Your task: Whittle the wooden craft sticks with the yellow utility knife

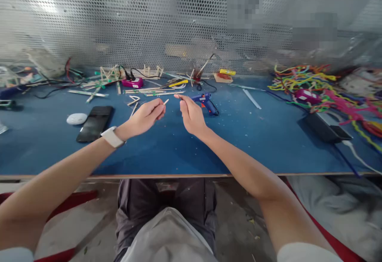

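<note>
My left hand [146, 116], a white watch on its wrist, is closed with the fingers curled. A short pale stick [166, 102] pokes out between its thumb and forefinger. Facing it across a small gap, my right hand [192, 114] has its fingers pressed together and pointing left. Something small and dark shows at its fingertips, too little to name. Just behind the right hand a blue glue gun [211, 106] lies on the blue table [185, 150]. Both hands are above the tabletop, and the stick is apart from the right hand.
A black phone [95, 123] and a white rounded case [76, 118] lie at left. Thin sticks, a purple power socket [132, 83] and a yellow cutter [178, 83] sit behind. Tangled coloured cords [301, 81] and a black box [324, 128] occupy the right. Perforated metal [149, 23] closes the back.
</note>
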`<state>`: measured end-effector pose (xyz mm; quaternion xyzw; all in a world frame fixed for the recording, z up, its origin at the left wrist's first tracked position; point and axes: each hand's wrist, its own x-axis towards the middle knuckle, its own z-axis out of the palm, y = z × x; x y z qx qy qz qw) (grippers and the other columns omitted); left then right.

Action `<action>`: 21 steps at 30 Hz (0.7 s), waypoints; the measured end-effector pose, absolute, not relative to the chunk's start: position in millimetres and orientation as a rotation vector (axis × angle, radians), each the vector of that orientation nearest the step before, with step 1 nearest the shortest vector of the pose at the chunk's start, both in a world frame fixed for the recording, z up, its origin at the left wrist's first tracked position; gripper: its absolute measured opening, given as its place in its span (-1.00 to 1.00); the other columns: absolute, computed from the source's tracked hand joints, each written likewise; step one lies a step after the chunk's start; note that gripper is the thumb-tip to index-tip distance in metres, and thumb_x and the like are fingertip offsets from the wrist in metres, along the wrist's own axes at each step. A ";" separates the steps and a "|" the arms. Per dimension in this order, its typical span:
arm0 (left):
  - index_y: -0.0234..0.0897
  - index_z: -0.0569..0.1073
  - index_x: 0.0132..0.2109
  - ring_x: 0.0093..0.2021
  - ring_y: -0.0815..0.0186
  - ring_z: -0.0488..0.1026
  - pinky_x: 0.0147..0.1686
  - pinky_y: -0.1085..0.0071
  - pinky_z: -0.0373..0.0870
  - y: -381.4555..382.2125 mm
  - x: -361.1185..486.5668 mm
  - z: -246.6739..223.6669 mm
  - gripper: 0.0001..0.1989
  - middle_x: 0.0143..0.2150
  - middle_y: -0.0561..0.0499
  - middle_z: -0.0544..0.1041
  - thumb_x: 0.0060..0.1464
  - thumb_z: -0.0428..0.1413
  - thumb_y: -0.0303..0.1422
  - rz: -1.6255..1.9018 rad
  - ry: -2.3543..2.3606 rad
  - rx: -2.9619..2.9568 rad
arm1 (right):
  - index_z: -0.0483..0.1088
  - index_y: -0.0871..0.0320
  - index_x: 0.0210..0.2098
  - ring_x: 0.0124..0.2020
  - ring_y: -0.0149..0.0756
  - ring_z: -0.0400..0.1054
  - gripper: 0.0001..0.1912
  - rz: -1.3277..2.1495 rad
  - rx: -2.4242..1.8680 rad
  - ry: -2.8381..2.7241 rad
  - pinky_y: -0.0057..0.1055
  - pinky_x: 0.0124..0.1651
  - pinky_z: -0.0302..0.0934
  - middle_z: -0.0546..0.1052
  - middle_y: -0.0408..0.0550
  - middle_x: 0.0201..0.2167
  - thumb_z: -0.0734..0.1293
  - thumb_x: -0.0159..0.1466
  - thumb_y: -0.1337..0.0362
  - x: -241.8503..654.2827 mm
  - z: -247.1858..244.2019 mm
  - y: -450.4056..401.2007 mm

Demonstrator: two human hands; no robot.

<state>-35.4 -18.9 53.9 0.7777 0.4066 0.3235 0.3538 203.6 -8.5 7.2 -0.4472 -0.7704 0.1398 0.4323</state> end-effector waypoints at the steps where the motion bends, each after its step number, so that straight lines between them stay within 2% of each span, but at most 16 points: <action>1: -0.18 0.37 -0.24 -0.48 0.38 0.28 -0.45 0.46 0.27 -9.7 -27.6 47.3 -0.66 -0.41 0.09 0.40 0.57 0.01 -0.17 0.894 1.043 1.980 | 0.53 0.12 0.43 0.10 0.00 0.64 -0.38 0.346 -1.117 -1.908 -0.07 0.24 0.51 0.70 0.22 0.17 0.00 0.77 -0.02 205.7 7.2 -7.6; 4: -0.18 0.42 -0.18 -0.48 0.34 0.27 -0.46 0.44 0.24 -1.1 -20.0 28.6 -0.71 -0.45 0.11 0.35 0.56 0.01 -0.19 1.001 1.075 1.934 | 0.57 0.08 0.30 0.08 0.01 0.62 -0.41 0.293 -1.104 -1.905 -0.09 0.21 0.50 0.69 0.18 0.09 0.10 0.75 -0.15 211.9 7.2 -6.7; 9: -0.20 0.53 -0.09 -0.49 0.33 0.29 -0.43 0.39 0.24 -23.9 -23.1 24.3 -0.71 -0.44 0.12 0.35 0.60 0.00 -0.22 0.984 1.108 1.938 | 0.54 0.08 0.13 -0.16 -0.09 0.55 -0.47 0.318 -1.090 -1.967 -0.14 0.03 0.47 0.65 0.06 -0.13 0.18 0.72 -0.21 214.9 9.4 -14.7; 14: -0.21 0.52 -0.12 -0.48 0.33 0.28 -0.42 0.37 0.21 -29.3 -19.3 31.5 -0.74 -0.44 0.10 0.40 0.58 0.04 -0.25 1.027 1.100 1.999 | 0.53 0.06 0.15 -0.25 -0.12 0.51 -0.44 0.357 -1.122 -2.005 -0.15 -0.04 0.45 0.62 -0.01 -0.22 0.16 0.72 -0.24 208.1 11.5 -23.5; 21: -0.16 0.48 -0.10 -0.48 0.33 0.26 -0.42 0.37 0.20 -20.8 -22.2 29.1 -0.70 -0.44 0.11 0.33 0.63 0.02 -0.14 1.205 1.084 1.898 | 0.57 0.07 0.10 -0.27 -0.10 0.53 -0.43 0.228 -1.270 -1.949 -0.18 -0.08 0.42 0.64 0.01 -0.23 0.21 0.69 -0.26 213.2 8.1 -7.2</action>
